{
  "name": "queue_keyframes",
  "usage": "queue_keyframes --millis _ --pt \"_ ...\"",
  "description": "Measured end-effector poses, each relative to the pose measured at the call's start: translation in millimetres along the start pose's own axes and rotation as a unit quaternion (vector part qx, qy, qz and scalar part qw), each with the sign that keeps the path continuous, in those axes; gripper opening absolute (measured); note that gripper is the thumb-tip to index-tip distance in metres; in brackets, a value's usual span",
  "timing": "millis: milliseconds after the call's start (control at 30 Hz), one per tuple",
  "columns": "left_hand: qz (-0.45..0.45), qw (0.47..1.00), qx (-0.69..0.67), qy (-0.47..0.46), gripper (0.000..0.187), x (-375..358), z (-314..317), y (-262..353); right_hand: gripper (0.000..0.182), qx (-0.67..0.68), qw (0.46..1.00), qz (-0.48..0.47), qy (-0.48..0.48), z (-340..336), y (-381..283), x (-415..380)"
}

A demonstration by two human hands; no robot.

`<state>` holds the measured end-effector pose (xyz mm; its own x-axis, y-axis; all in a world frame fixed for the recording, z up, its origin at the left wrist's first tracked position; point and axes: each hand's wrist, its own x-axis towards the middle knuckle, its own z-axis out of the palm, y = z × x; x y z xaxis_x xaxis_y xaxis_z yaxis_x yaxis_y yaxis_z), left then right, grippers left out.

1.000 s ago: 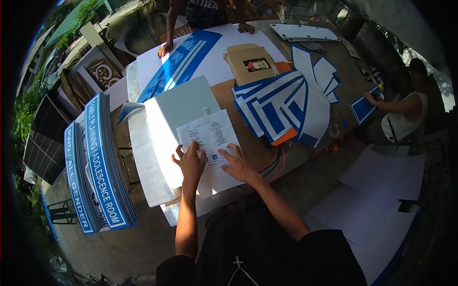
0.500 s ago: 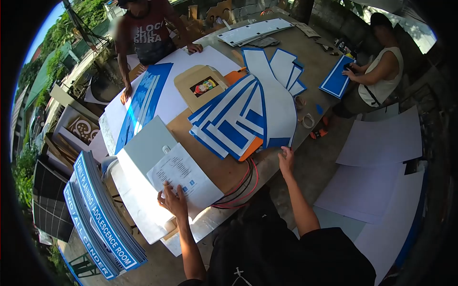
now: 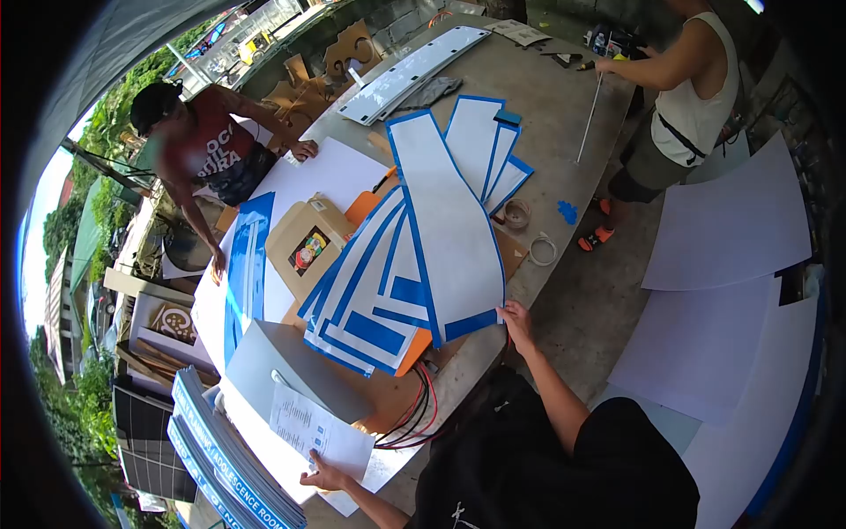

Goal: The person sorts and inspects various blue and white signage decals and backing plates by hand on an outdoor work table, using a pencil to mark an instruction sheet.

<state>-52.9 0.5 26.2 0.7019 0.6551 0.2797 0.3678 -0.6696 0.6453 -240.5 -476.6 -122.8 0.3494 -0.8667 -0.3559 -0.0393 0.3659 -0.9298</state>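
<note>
My left hand (image 3: 328, 473) is closed at the lower edge of a printed paper sheet (image 3: 308, 423), with a fingertip over the text. The sheet lies against a grey folder (image 3: 291, 370), whose panel tilts up from the table. My right hand (image 3: 518, 326) pinches the lower right corner of a long white panel with blue borders (image 3: 441, 203). That panel rests on top of several fanned-out blue-and-white panels (image 3: 374, 291). An orange piece (image 3: 414, 351) shows under the pile.
A brown box (image 3: 304, 234) stands left of the pile. Tape rolls (image 3: 543, 250) lie near the table edge. Red and black cables (image 3: 427, 401) hang at the front. Stacked signs (image 3: 225, 467) stand lower left. One person (image 3: 220, 150) leans over a blue strip; another (image 3: 687, 79) holds a thin rod.
My view has shifted. The grey folder's panel has tilted up, and my left hand is lower on the sheet. The person at right now stands with a thin rod instead of the blue panel.
</note>
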Motion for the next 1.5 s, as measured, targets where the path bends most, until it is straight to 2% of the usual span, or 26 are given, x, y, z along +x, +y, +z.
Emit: queue_keyframes --millis 33,67,167,200,300,333,400,500,533,633,800,967,1067,1167,1233,1300,1367,1433,1500 --pt "0.005 1.0 -0.017 0.018 0.064 -1 2 -2 0.033 0.006 1.0 -0.001 -0.007 0 1 -2" --pt "-0.042 0.999 -0.031 0.004 0.062 -2 2 -4 0.027 0.012 1.0 -0.007 -0.013 -1 -1 -2" --pt "-0.071 0.994 -0.089 0.009 0.063 7 13 -21 0.015 -0.068 0.997 -0.012 -0.036 -3 -6 -4" --pt "-0.105 0.992 -0.075 0.012 0.06 5 11 -14 0.014 -0.072 0.995 -0.012 -0.063 -3 -14 -6" --pt "-0.126 0.991 -0.049 0.024 0.055 8 19 -25 0.018 -0.082 0.989 0.018 -0.125 -3 -23 -7" --pt "-0.133 0.989 -0.061 0.03 0.047 3 19 -21 0.018 -0.118 0.982 0.005 -0.148 -4 -17 -6" --pt "-0.137 0.987 -0.083 0.03 0.043 -5 16 -17 0.02 -0.192 0.962 -0.024 -0.191 -7 -10 0" --pt "-0.125 0.985 -0.115 0.038 0.034 -10 17 -15 0.023 -0.258 0.944 0.067 -0.194 -12 -57 -5" --pt "-0.115 0.985 -0.118 0.042 0.033 -10 16 -18 0.026 -0.176 0.968 0.01 -0.179 -18 -36 1" --pt "-0.084 0.98 -0.176 0.034 0.027 -8 20 -29 0.027 -0.032 0.996 0.029 -0.077 -39 -10 23" --pt "-0.025 0.981 -0.188 0.03 0.019 -10 11 -16 0.02 0.051 0.992 0.08 0.077 -101 -27 41" --pt "0.044 0.974 -0.223 -0.004 0.014 -12 -3 20 0.025 0.215 0.957 0.095 0.17 -158 -69 59" --pt "0.014 0.96 -0.273 -0.052 0.017 -26 -7 72 0.03 0.287 0.934 0.046 0.206 -182 -92 74" --pt "-0.033 0.933 -0.33 -0.139 0.021 -42 -7 121 0.029 0.302 0.93 0.046 0.203 -189 -101 86" --pt "-0.032 0.914 -0.349 -0.206 0.023 -59 2 138 0.025 0.232 0.953 0.058 0.186 -179 -100 85" --pt "0.052 0.886 -0.368 -0.278 0.024 -76 27 132 0.023 0.132 0.977 0.072 0.153 -167 -80 79" --pt "0.159 0.866 -0.336 -0.333 0.024 -124 27 155 0.026 -0.019 0.995 0.04 0.095 -160 -15 75" --pt "0.199 0.862 -0.278 -0.376 0.022 -153 33 154 0.032 -0.235 0.971 0.051 0.003 -163 60 55" --pt "0.206 0.84 -0.307 -0.397 0.022 -179 49 138 0.037 -0.355 0.923 0.136 -0.066 -165 101 3"
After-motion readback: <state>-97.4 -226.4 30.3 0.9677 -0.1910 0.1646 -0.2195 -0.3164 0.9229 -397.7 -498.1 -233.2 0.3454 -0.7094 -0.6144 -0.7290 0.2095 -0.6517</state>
